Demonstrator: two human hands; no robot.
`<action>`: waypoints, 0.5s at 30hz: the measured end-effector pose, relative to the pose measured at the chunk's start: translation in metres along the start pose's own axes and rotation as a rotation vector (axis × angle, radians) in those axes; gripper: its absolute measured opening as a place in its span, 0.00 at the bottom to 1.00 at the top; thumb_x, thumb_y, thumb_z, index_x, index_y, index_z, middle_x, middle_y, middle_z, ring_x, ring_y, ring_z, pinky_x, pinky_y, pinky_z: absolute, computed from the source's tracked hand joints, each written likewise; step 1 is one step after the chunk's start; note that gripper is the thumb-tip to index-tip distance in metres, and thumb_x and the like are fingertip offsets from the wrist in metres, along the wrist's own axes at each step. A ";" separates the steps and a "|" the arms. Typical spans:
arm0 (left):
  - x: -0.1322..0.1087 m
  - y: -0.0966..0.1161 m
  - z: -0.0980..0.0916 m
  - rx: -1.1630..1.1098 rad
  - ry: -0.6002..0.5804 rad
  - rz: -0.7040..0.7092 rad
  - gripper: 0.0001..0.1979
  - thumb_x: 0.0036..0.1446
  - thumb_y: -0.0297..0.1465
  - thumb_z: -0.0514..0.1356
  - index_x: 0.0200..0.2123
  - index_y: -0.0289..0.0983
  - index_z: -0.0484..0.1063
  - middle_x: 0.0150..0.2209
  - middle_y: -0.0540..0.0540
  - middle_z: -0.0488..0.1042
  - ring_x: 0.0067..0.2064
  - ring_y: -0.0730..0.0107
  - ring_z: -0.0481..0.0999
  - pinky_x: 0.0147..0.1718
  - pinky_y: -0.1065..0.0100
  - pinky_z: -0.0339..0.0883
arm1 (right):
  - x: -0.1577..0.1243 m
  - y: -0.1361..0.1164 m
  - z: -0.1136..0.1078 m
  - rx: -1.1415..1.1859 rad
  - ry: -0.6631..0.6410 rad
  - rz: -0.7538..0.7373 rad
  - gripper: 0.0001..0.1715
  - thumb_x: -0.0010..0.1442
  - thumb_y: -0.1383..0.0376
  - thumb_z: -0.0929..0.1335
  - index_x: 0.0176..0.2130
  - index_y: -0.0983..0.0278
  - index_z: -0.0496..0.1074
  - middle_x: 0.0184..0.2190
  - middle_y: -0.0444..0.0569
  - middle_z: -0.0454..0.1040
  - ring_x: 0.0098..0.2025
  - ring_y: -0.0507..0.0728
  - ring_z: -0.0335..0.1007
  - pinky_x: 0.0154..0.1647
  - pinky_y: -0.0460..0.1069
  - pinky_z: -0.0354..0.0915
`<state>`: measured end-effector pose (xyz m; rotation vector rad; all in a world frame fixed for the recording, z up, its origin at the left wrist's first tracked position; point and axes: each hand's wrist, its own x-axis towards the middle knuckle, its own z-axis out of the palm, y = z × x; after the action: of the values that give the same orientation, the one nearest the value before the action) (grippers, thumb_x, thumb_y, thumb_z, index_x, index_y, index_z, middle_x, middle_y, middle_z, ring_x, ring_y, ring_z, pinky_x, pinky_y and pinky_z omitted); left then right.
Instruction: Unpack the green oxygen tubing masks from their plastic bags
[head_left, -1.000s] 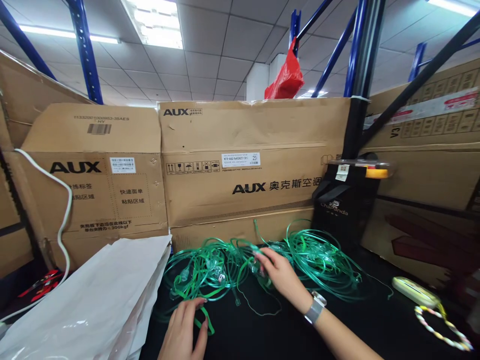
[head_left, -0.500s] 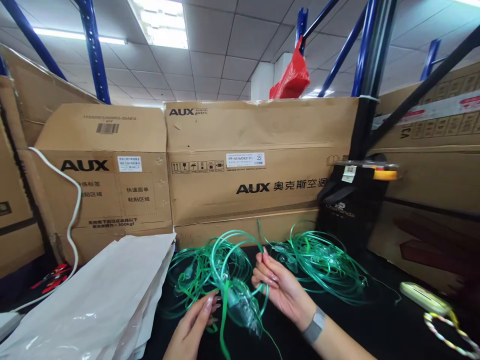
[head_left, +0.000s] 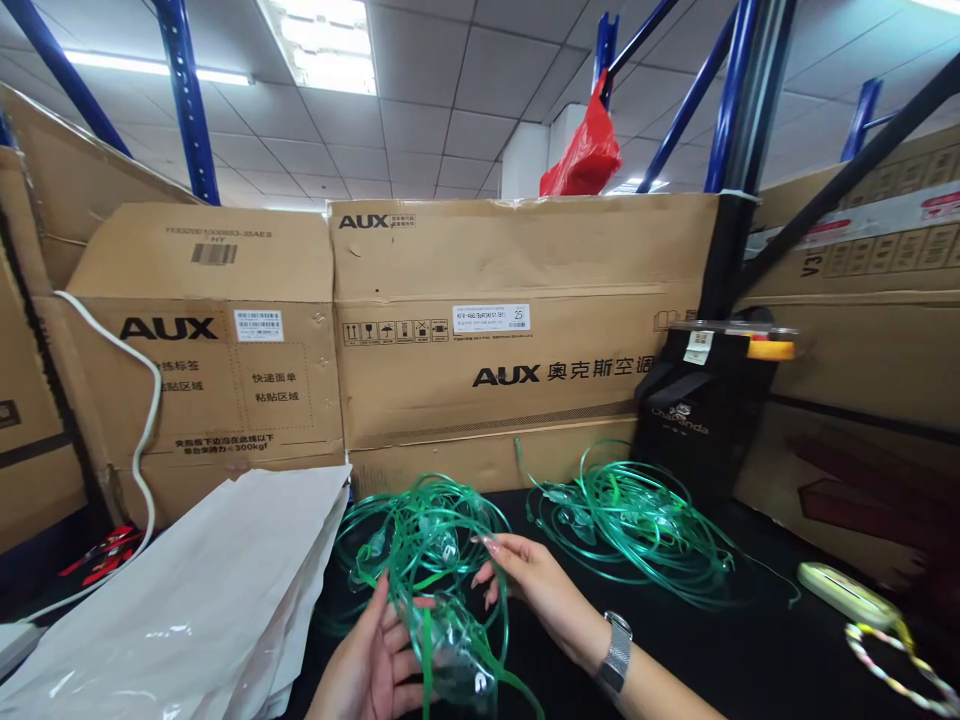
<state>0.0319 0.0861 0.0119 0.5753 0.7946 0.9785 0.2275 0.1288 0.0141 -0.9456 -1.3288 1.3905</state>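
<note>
Two tangles of green transparent tubing lie on the black table: one pile (head_left: 420,535) in front of me and another pile (head_left: 637,520) further right. My left hand (head_left: 371,665) grips a clear plastic mask (head_left: 457,660) with a green strap, lifted out of the near pile. My right hand (head_left: 529,585), with a metal watch on its wrist, has its fingers hooked into the green tubing loops just above the mask.
A stack of white plastic bags (head_left: 187,610) lies at the left. Large AUX cardboard boxes (head_left: 517,330) wall off the back. A black bag (head_left: 697,420) stands at the right, with a pale oblong object (head_left: 836,592) and a beaded cord (head_left: 892,665) beside it. A white cable (head_left: 146,420) hangs at left.
My right hand pulled a mask and tubing out of the pile toward me. My left hand rose from the table and took hold of the mask, which now sits lower and nearer.
</note>
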 end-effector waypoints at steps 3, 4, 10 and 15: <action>-0.003 0.001 0.005 0.028 0.034 0.029 0.26 0.39 0.50 0.63 0.35 0.35 0.73 0.29 0.45 0.76 0.27 0.64 0.76 0.22 0.66 0.69 | 0.000 -0.005 0.000 -0.149 -0.035 -0.088 0.22 0.51 0.50 0.67 0.31 0.67 0.71 0.24 0.45 0.71 0.25 0.52 0.66 0.29 0.48 0.60; -0.003 -0.001 0.006 0.057 0.036 0.060 0.24 0.37 0.46 0.66 0.35 0.36 0.73 0.27 0.47 0.75 0.26 0.66 0.75 0.21 0.68 0.68 | -0.001 -0.006 0.001 -0.217 -0.050 -0.126 0.21 0.52 0.50 0.66 0.31 0.66 0.72 0.25 0.45 0.71 0.27 0.53 0.66 0.31 0.48 0.60; -0.004 -0.005 0.005 0.043 -0.022 0.127 0.24 0.31 0.29 0.72 0.37 0.37 0.74 0.23 0.50 0.74 0.26 0.70 0.73 0.28 0.66 0.70 | -0.013 -0.008 0.005 -0.642 0.201 -0.416 0.23 0.58 0.59 0.64 0.52 0.61 0.63 0.40 0.49 0.66 0.39 0.55 0.64 0.42 0.51 0.63; -0.002 -0.003 0.002 -0.030 0.086 0.246 0.19 0.31 0.29 0.72 0.30 0.37 0.72 0.26 0.49 0.77 0.28 0.69 0.75 0.30 0.67 0.70 | -0.035 -0.010 0.020 -0.926 0.176 -0.803 0.12 0.60 0.66 0.62 0.46 0.60 0.65 0.40 0.50 0.65 0.44 0.55 0.61 0.46 0.51 0.61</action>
<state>0.0345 0.0834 0.0120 0.6183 0.7959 1.2461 0.2180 0.0897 0.0229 -0.8906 -1.9438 0.0375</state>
